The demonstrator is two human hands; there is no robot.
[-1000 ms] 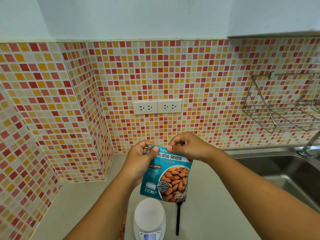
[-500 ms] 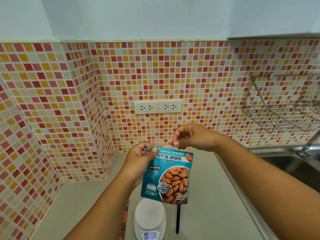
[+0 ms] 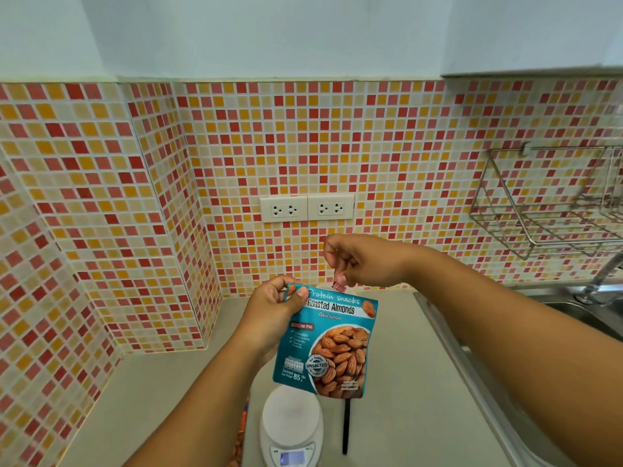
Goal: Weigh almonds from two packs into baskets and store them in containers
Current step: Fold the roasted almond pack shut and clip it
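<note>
A teal pack of roasted almonds [image 3: 328, 345] hangs upright above the counter. My left hand [image 3: 274, 310] pinches its top left corner. Just above the pack's top edge, my right hand [image 3: 362, 261] has its fingers pinched on a small torn strip [image 3: 338, 285] from the pack's top. A white digital kitchen scale [image 3: 290, 429] sits on the counter directly below the pack, its display lit at the bottom edge. No baskets or containers are visible.
A thin black stick-like object [image 3: 345, 426] lies right of the scale. Something orange [image 3: 244, 419] shows partly behind my left forearm. A steel sink [image 3: 580, 315] with a tap lies to the right, a wire rack [image 3: 546, 210] above it. Wall sockets [image 3: 306, 207] sit on the tiled backsplash.
My right hand lifted up and away from the pack's top edge, taking a small strip with it. The left hand kept the pack nearly still.
</note>
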